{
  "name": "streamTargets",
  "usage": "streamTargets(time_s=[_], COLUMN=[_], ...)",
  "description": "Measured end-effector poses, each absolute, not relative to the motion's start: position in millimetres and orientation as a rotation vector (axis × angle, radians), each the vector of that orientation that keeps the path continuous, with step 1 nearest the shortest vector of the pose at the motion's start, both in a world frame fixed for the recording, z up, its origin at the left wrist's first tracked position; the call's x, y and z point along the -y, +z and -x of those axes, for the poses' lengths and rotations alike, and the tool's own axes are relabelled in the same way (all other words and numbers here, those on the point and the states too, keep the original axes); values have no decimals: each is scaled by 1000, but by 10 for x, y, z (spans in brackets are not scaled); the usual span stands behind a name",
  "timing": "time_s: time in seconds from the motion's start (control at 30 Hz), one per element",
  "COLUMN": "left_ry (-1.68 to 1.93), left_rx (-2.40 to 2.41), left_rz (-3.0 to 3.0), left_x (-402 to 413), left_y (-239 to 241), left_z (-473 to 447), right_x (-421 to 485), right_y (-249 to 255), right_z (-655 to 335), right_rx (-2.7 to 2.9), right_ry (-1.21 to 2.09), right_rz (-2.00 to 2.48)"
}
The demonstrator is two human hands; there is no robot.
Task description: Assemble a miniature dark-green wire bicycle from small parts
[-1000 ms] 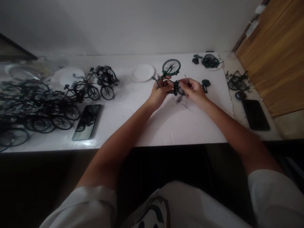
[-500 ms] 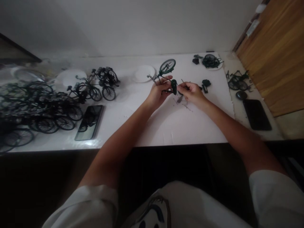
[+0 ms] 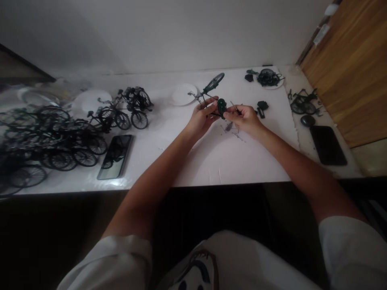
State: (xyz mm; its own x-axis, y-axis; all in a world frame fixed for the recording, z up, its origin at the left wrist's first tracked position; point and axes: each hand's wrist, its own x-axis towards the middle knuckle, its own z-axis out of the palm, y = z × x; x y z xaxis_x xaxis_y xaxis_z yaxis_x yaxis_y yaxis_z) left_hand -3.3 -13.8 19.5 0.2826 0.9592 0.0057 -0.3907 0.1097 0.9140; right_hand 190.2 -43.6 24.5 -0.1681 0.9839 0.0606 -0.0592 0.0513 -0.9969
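Observation:
My left hand (image 3: pixel 202 120) is closed around the frame of a dark green miniature bicycle (image 3: pixel 213 83), held above the white table with one wheel pointing up and away. The bicycle's green chain cover (image 3: pixel 221 106) faces me between my hands. My right hand (image 3: pixel 243 117) touches the cover's lower right edge with thumb and fingertips. A thin dark stick-like tool (image 3: pixel 235 108) is tucked in the right hand's fingers; its exact kind cannot be made out. Just below the hands, small thin metal parts (image 3: pixel 232 129) lie on the table.
Many miniature bicycles (image 3: pixel 60 139) crowd the left side, beside a phone (image 3: pixel 115 157). A white plate (image 3: pixel 181 94) lies behind my hands. To the right are dark green parts (image 3: pixel 262 106), a plate of parts (image 3: pixel 269 78), another small bicycle (image 3: pixel 303 102), a round black object (image 3: pixel 307 120) and a black phone-like slab (image 3: pixel 328 145).
The bicycle has turned in my left hand, so its raised wheel appears narrower. My right fingers have shifted slightly left and lower, onto the chain cover, and the thin tool now shows more upright.

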Motion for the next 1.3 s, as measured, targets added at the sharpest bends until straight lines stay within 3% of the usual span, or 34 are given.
streamTargets(time_s=[1.3], left_ry=[1264], left_rx=[-749], left_rz=[-1115], left_x=[101], left_y=[35], left_z=[-47], right_x=[384], right_y=[208], right_z=[-1924], right_rx=[1265], right_ry=[1280], right_rz=[1050])
